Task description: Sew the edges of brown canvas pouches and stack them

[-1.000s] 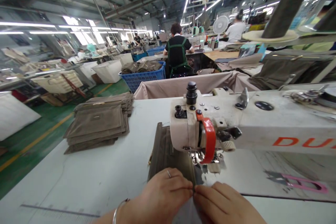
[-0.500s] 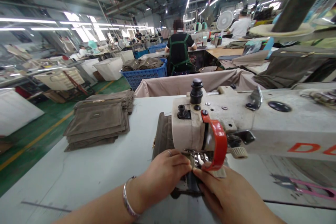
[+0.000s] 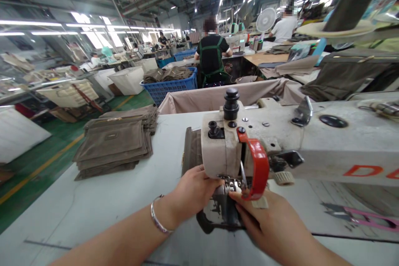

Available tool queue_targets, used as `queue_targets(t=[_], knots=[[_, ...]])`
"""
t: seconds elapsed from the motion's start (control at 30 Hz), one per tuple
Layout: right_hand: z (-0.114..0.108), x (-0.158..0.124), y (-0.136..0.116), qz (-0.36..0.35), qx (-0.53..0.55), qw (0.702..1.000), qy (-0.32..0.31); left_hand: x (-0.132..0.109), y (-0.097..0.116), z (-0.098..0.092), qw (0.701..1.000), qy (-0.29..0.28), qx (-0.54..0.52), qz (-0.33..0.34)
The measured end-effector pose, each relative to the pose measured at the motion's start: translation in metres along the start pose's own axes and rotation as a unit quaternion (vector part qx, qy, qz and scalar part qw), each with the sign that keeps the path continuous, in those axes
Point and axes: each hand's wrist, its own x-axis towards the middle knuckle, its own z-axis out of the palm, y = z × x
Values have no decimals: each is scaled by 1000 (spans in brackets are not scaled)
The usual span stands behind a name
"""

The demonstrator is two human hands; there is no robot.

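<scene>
- The landmark is the cream-white industrial sewing machine head [image 3: 224,149] with its red curved finger guard [image 3: 259,170]
- The long olive-brown fabric panel [image 3: 190,151] lies flat on the pale grey table [image 3: 102,208], running from under the head to its far side; the head hides its near end
- The left hand [image 3: 191,191], with a silver bangle [image 3: 158,220] at the wrist, sits just in front of the head's lower left corner with its fingers curled inward; the head covers the tips, so its grip cannot be told
- The right hand [image 3: 268,224] is just below the guard, thumb and forefinger pinched together beside the metal presser foot [image 3: 232,183]; whether the panel's edge lies between them cannot be told
- Well to the left of the head is a stack of matching olive-brown panels [image 3: 114,143]; to its right lie pink-handled snips [image 3: 364,216]
- The panel looks seated at the foot, but no stitched seam shows, so the sewing seems barely begun
- A second ago both hands were well in front of the head, pinching the panel's near edge; now they are tucked under it, and a dark scuffed plate [image 3: 215,216] shows between the wrists
</scene>
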Motion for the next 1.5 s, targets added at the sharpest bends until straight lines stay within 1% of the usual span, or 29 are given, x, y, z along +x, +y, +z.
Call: queue_targets(t=[0.1, 0.2, 0.27, 0.33, 0.37, 0.43, 0.5, 0.57, 0.63, 0.7, 0.77, 0.83, 0.9, 1.07, 1.17, 1.27, 1.33, 1.43, 1.47, 1.5], knots=[[-2, 0, 0, 2, 2, 1000, -5, 0, 3, -5, 1000, 4, 1, -24], [-4, 1, -1, 3, 19, 1000, -9, -7, 13, -18, 997, 10, -5, -78], [-5, 2, -2, -3, 33, 999, -2, -15, 27, -28, 992, -14, -18, -122], [-6, 2, -3, -8, 40, 999, 0, -24, 45, -36, 987, -47, -34, -147], [-6, 2, -4, -9, 44, 999, -3, -28, 54, -38, 986, -59, -40, -149], [-8, 1, -3, -4, 47, 999, 1, -36, 69, -36, 988, -63, -41, -138], [-11, -1, -1, 30, 45, 998, 33, -40, 77, -30, 992, -59, -21, -109], [-14, -2, 4, 86, 34, 991, 95, -42, 76, -25, 994, -69, -4, -79], [-16, -2, 9, 131, 20, 980, 149, -41, 67, -28, 992, -104, -10, -69], [-17, -1, 12, 140, 4, 975, 171, -38, 53, -37, 988, -137, -26, -69], [-17, 2, 13, 133, -9, 976, 173, -34, 38, -48, 986, -148, -37, -60], [-16, 5, 13, 135, -21, 975, 178, -29, 26, -55, 987, -137, -52, -61], [-15, 8, 15, 146, -30, 971, 188, -24, 20, -55, 989, -113, -69, -63], [-13, 9, 22, 177, -36, 964, 195, -21, 16, -39, 994, -54, -84, -40], [-12, 9, 22, 191, -31, 963, 188, -23, 14, -33, 995, -33, -90, -39], [-12, 9, 22, 193, -26, 963, 188, -24, 14, -34, 995, -31, -92, -37], [-14, 10, 23, 186, -21, 965, 185, -26, 21, -36, 994, -34, -89, -47], [-16, 8, 25, 171, -12, 969, 181, -32, 42, -36, 993, -28, -59, -98], [-17, 8, 26, 167, -11, 969, 181, -35, 51, -35, 994, -27, -40, -98], [-17, 7, 26, 164, -10, 969, 182, -40, 59, -31, 996, -24, -13, -79]])
